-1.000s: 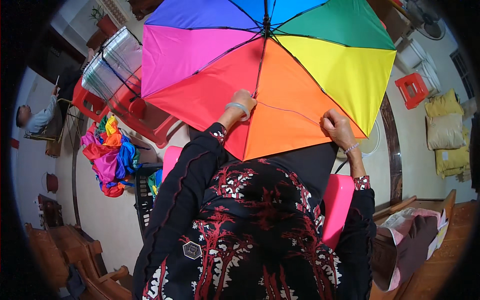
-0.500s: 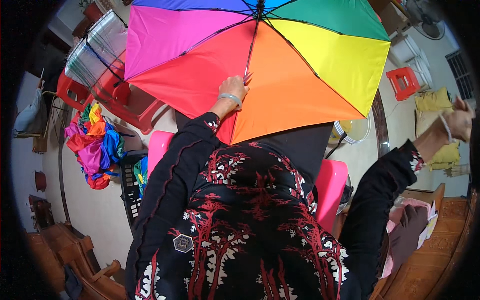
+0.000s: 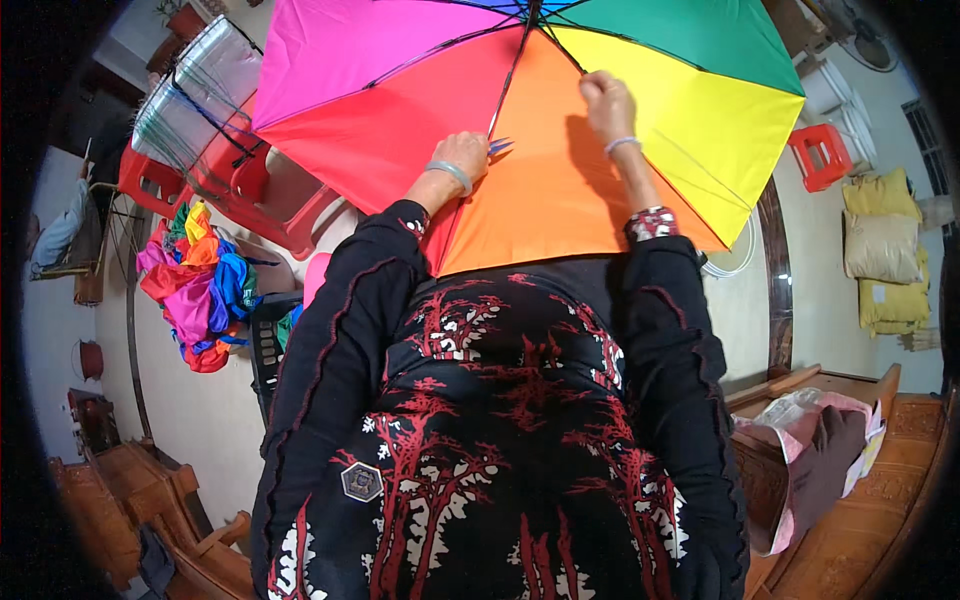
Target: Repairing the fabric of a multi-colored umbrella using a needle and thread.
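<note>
**Two hands on one open rainbow umbrella**

Pale floor runs under everything in this room, with carved wooden furniture along the near edges and storage pushed to the sides. From the head view there is one open umbrella (image 3: 560, 130) spread in front of the person, its panels pink, red, orange, yellow and green, with a sliver of blue at the far top; dark ribs meet at a hub near the far edge.

Her left hand (image 3: 462, 158) rests closed on the seam between the red and orange panels, with a small blue-tipped tool (image 3: 500, 146) poking out from the fingers; what kind of tool it is I cannot tell. Her right hand (image 3: 604, 100) sits farther out on the orange panel, fingers curled and pinching the cloth. Each wrist carries one bangle, two in all.

As for progress, the canopy looks fully stretched and whole, so the work seems to be down to detail along one seam near the rim; I see no loose threads or open gaps, though the hands cover the very spot.

To the left lies one heap of bright cloth (image 3: 195, 285), beside a dark crate (image 3: 268, 345). Farther left are red plastic chairs (image 3: 250, 185) and one wire-framed clear bin (image 3: 195, 90). On the right stand one red stool (image 3: 822, 155), two white stools (image 3: 845, 100), and a stack of yellowish sacks (image 3: 885, 250).
</note>
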`<action>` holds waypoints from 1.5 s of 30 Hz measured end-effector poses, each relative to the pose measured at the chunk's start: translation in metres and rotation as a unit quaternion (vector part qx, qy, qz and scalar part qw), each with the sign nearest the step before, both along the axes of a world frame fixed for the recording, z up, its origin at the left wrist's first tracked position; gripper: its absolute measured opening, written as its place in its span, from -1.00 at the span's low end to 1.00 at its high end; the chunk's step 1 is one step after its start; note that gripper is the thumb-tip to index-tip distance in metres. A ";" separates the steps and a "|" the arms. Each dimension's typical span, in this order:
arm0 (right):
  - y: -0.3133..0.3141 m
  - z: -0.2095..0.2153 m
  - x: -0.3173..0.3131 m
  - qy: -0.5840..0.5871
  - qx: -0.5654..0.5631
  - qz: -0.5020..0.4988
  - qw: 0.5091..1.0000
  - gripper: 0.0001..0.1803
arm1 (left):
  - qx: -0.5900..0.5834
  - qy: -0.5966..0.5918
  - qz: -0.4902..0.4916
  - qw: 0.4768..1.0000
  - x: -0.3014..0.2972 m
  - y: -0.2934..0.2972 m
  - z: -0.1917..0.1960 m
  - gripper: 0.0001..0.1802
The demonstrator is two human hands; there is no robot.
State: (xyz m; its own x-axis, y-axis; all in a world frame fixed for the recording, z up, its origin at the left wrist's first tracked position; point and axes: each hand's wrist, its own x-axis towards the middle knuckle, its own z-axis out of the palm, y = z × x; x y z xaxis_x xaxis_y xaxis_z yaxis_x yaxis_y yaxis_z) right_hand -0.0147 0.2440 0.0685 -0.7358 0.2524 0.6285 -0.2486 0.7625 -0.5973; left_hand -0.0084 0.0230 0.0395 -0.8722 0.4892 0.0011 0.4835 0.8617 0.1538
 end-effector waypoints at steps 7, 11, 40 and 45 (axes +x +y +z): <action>-0.055 -0.055 0.025 -0.182 -0.079 0.011 0.980 -0.81 | 0.079 -0.018 0.073 0.994 0.017 0.013 -0.012 -0.79; -0.062 -0.058 0.033 -0.223 -0.086 0.062 0.969 -0.80 | 0.134 -0.050 0.151 0.978 0.018 0.013 -0.022 -0.78; -0.092 -0.067 0.035 -0.265 0.151 0.026 0.952 -0.81 | 0.455 -0.328 0.291 0.775 0.017 0.005 -0.017 -0.79; -0.092 -0.058 0.035 -0.314 0.180 0.074 0.929 -0.76 | 0.460 -0.331 0.284 0.773 0.015 0.004 -0.017 -0.80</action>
